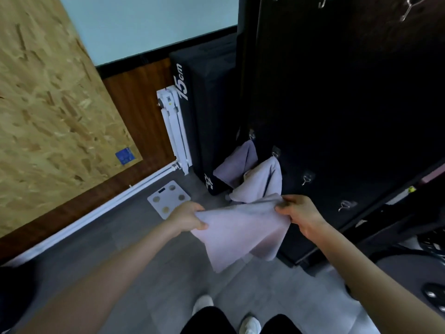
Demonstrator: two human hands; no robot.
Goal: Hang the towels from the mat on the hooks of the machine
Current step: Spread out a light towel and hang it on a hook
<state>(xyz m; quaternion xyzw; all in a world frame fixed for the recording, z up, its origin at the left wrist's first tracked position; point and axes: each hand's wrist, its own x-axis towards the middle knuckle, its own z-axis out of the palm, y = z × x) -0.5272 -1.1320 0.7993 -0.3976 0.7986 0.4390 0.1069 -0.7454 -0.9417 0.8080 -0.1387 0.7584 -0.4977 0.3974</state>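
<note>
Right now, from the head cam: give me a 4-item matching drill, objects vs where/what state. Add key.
Things:
1. held towel
2. hung towel
3. bathroom scale
4. empty hook

States:
A. flat on the floor by the wall
B. bare, on the dark panel
C. stretched between left hand and right hand
D. draped from a hook

Pairs: 1-C, 2-D, 3-A, 4-B

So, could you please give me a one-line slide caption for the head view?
Both hands, left and right, spread a lilac towel below the machine's free hooks, two towels already hung.
</note>
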